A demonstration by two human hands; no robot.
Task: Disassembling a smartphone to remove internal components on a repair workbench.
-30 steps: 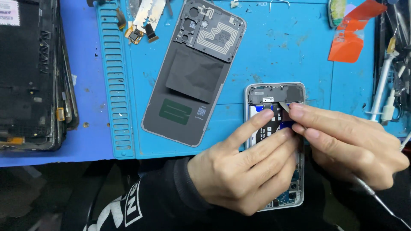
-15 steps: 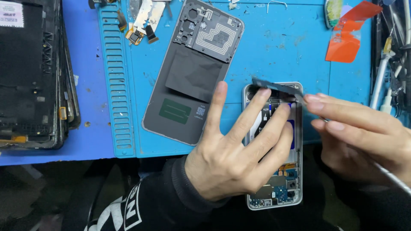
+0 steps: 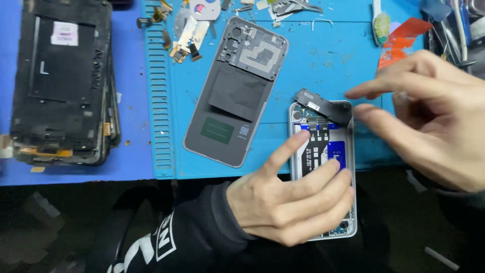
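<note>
With the left hand [image 3: 288, 202] lying flat, pinning the opened phone [image 3: 323, 167], the right hand [image 3: 434, 116], fingers spread and empty, is hovering beside the loosened black cover [image 3: 323, 105], which is best lifted gently.

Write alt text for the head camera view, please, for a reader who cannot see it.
A person's left hand presses down an opened phone on a blue work mat, while the right hand hovers open beside a loose black cover piece at its top. A removed back cover lies further left.
</note>
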